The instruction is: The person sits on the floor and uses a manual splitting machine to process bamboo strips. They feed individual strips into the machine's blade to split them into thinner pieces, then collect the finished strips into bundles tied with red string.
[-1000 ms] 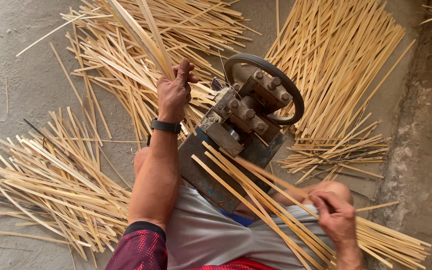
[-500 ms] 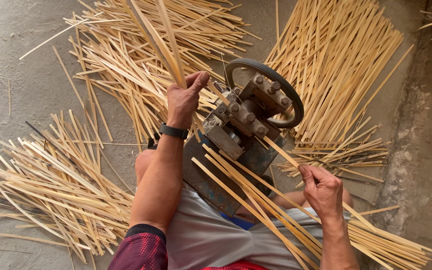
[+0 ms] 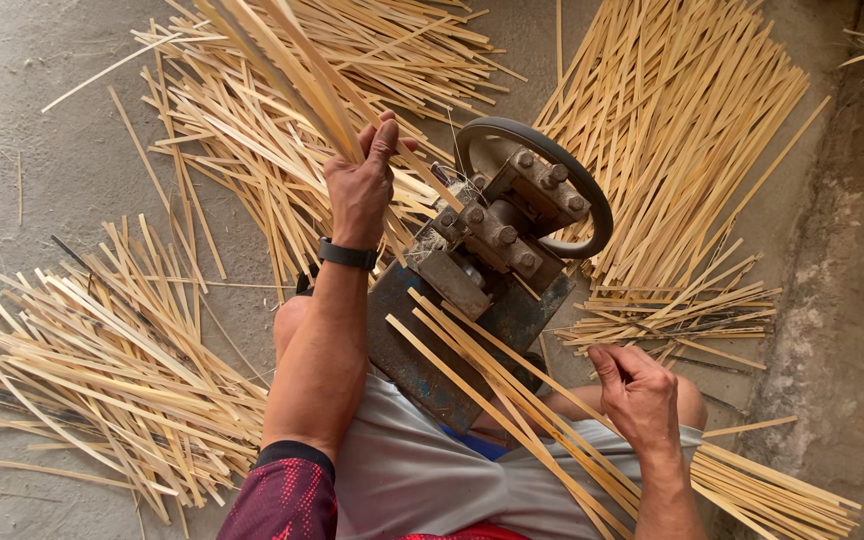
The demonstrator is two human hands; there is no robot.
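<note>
Your left hand point(image 3: 360, 190) has risen, gripping split bamboo strips point(image 3: 282, 70) | right hand point(image 3: 637, 390) now pinches strips point(image 3: 512, 400) nearer your lap | splitting machine point(image 3: 497, 250) between | loose strip piles point(image 3: 102, 370) on floor.

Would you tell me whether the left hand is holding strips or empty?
Holding: the left hand grips raised bamboo strips.
</note>
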